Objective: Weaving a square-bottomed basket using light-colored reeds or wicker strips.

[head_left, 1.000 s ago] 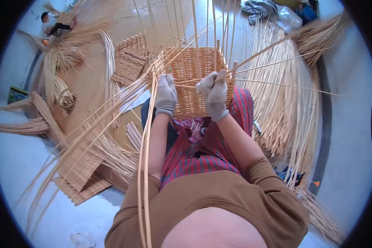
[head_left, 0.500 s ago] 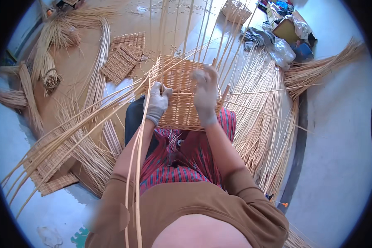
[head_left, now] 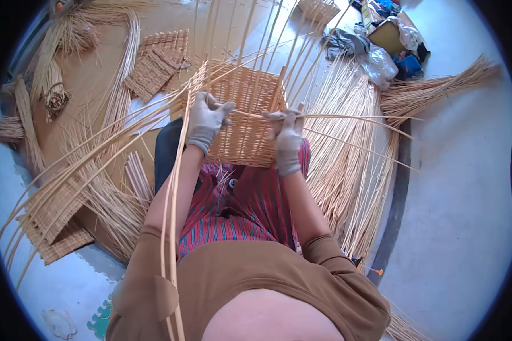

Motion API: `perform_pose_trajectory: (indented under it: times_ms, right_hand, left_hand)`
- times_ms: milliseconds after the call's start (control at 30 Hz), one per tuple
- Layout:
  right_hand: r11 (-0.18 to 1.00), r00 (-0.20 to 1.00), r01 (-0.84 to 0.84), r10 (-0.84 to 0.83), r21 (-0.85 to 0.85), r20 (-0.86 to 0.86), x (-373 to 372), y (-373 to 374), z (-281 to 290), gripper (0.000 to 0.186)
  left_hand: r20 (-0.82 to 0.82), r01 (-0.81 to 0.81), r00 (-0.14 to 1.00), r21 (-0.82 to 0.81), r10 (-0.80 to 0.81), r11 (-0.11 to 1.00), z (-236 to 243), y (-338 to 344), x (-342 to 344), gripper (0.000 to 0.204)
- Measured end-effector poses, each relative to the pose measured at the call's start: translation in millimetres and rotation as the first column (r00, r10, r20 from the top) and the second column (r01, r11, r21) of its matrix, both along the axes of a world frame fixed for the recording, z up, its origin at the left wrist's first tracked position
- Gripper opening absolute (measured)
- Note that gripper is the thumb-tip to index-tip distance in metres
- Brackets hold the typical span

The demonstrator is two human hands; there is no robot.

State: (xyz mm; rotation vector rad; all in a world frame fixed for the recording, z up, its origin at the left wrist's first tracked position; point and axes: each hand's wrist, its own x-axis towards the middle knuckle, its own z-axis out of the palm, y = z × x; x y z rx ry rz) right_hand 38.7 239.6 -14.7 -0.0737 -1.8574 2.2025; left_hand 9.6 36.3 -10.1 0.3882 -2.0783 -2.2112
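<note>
A woven wicker basket panel (head_left: 244,142) with tall upright rods (head_left: 242,40) rests over my lap, crossed by loose strands. My left hand (head_left: 207,122), in a pale grey glove, is closed on strands at the panel's left side, thumb and fingers bent over the weave. My right hand (head_left: 287,136), gloved alike, is at the right edge, fingers closed around a horizontal strand (head_left: 358,117) beside a short thicker stake (head_left: 300,107). Long strands (head_left: 172,244) hang from the left side down over my left forearm. Some fingertips are hidden in the weave.
Loose wicker bundles (head_left: 347,165) lie right of me, more bundles (head_left: 57,85) at left. Flat woven pieces (head_left: 153,68) lie ahead and at lower left (head_left: 57,221). A small basket (head_left: 318,10) stands at the back, near a pile of cloth and bags (head_left: 381,62). A wall runs along the right.
My right hand, raised and blurred half a second ago, is now lower and further right on a strand. The view has shifted, and the person seen at upper left one second ago is out of sight.
</note>
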Motion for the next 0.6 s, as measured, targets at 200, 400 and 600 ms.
perform_pose_trajectory:
  times_ms: [200,400,600]
  right_hand:
    - [0.993,0.997,0.071,-0.074,0.092,0.031,1.1,30.6,15.6,0.009]
    - [0.970,0.974,0.227,-0.227,-0.083,0.013,8.1,50.2,9.7,0.029]
    - [0.653,0.946,0.224,0.032,0.723,-0.322,-98.5,5.9,79.1,0.068]
  left_hand:
    - [-0.567,-0.450,0.806,-0.400,0.170,0.798,7.7,19.6,8.6,0.030]
    - [0.351,0.624,0.781,-0.448,-0.516,0.641,20.0,41.4,-14.9,0.033]
    - [0.338,0.518,0.853,-0.452,-0.398,0.727,19.6,61.0,-15.9,0.050]
